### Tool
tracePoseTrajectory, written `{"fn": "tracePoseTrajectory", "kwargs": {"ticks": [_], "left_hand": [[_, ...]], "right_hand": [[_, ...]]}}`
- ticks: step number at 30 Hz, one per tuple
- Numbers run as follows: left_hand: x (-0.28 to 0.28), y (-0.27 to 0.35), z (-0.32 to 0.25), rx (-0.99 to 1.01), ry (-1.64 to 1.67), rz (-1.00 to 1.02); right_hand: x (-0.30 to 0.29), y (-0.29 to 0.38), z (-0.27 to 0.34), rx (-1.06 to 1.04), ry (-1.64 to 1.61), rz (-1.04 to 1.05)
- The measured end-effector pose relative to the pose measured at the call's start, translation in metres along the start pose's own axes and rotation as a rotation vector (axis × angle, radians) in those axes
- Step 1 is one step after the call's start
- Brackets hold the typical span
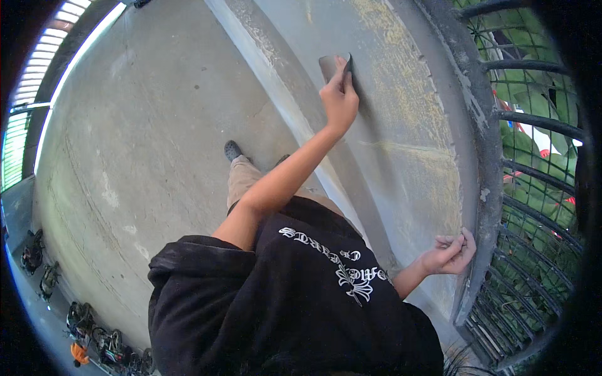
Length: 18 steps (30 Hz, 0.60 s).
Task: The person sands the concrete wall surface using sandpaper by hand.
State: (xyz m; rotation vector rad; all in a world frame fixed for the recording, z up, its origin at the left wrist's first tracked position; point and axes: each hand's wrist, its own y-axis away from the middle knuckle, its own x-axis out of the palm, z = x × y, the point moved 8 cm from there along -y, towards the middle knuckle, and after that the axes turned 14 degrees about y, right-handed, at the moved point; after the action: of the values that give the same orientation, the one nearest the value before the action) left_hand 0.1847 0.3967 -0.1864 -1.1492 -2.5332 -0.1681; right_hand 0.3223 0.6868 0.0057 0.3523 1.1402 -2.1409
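Observation:
My left hand [339,96] grips a thin, dark sheet, apparently sandpaper [328,68], its side curled up beside my fingers. The sheet lies against the grey low wall [390,117], which shows rough yellowish patches and a pale crosswise line. Further along, near the wall's top edge, is my right hand [449,257]. Its fingers are bent, with the thumb close to them; whether anything small is between them cannot be made out. Whitish dust seems to coat those fingers.
Dark metal railing bars [536,117] rise beyond the wall, with green leaves behind. A raised ledge [301,113] runs along the wall's foot. My grey clog [232,150] stands on the concrete floor [155,117]. Parked motorbikes [113,345] and a person in orange [79,353] appear lower left.

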Motion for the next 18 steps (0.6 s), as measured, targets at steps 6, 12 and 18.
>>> {"fn": "tracePoseTrajectory", "kwargs": {"ticks": [6, 12, 18], "left_hand": [[0.007, 0.051, -0.007, 0.115, -0.033, 0.106], [0.003, 0.03, 0.001, 0.168, -0.019, 0.112], [-0.007, -0.011, -0.005, 0.272, -0.04, 0.015]], "right_hand": [[-0.002, 0.002, -0.002, 0.007, -0.007, 0.003], [-0.001, 0.001, 0.002, -0.069, 0.028, 0.022], [0.002, -0.001, 0.007, -0.082, -0.016, 0.063]]}}
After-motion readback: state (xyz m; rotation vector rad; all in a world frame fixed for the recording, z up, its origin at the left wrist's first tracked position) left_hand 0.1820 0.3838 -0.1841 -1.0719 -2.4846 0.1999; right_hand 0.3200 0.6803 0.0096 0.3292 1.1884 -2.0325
